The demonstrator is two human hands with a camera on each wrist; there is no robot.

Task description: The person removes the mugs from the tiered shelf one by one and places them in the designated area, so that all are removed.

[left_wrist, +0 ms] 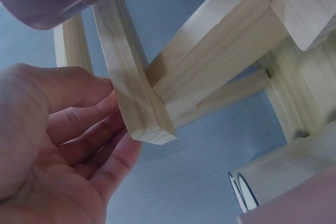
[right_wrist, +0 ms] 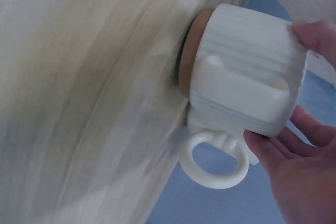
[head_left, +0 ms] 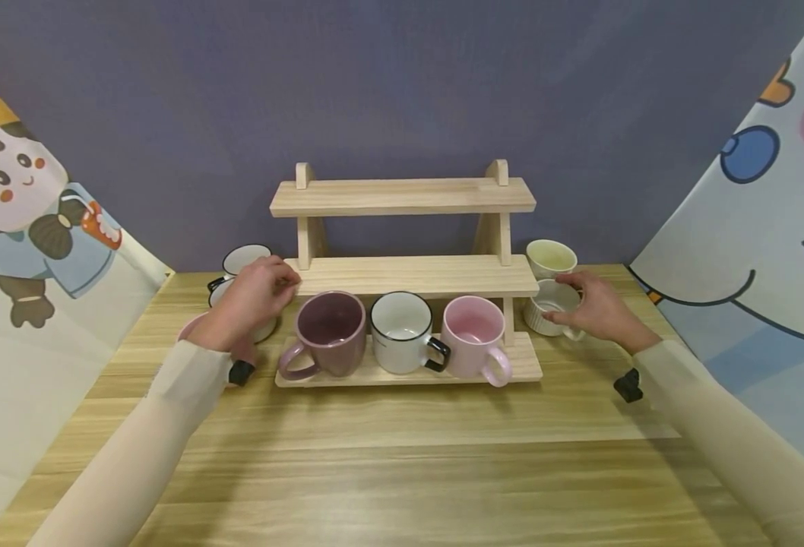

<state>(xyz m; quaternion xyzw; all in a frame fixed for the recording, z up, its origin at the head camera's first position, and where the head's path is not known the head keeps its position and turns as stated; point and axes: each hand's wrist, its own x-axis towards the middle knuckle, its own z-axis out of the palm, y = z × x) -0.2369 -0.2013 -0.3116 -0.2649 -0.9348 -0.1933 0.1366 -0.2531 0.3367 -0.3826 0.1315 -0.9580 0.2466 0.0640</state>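
Observation:
My left hand (head_left: 254,296) is at the left end of a three-tier wooden display shelf (head_left: 402,275). Its thumb and fingertips pinch the end of the middle board, as the left wrist view shows close up. On the right, my right hand (head_left: 602,310) grips a white ribbed mug (right_wrist: 247,61) near its rim, thumb on one side and fingers on the other. This mug has a tan base close against the table. Along the bottom board stand a purple mug (head_left: 333,338), a white mug with black rim and handle (head_left: 397,346), and a pink mug (head_left: 470,349).
Behind the ribbed mug sits a pale yellow cup (head_left: 551,258); a white ring-shaped handle (right_wrist: 215,182) shows beyond it. White black-rimmed mugs (head_left: 247,257) and a pink mug (head_left: 190,325) stand left of the shelf, partly hidden by my arm. A grey-blue wall (head_left: 402,83) rises behind.

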